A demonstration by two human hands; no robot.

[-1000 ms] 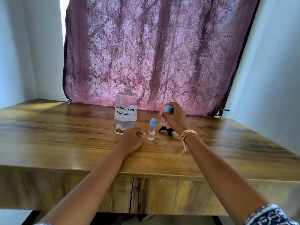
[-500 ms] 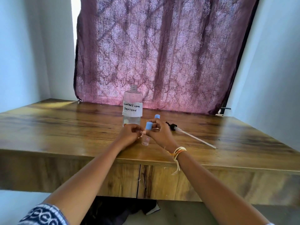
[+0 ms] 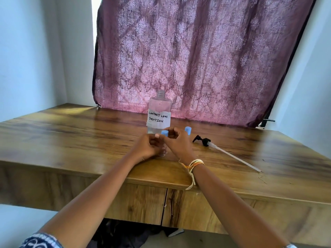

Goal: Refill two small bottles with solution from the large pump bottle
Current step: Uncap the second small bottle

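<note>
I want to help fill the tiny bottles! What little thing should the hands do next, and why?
Probably twist the blue cap off the small bottle. The left hand grips that bottle while the right hand pinches its cap, so it looks closed. The large bottle already stands open, its pump lying on the table.

large bottle label — "CONTACT LENS SOLUTION"

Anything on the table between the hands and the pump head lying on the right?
In the head view, only bare wood separates the right hand from the pump head; the second small bottle stands farther back.
</note>
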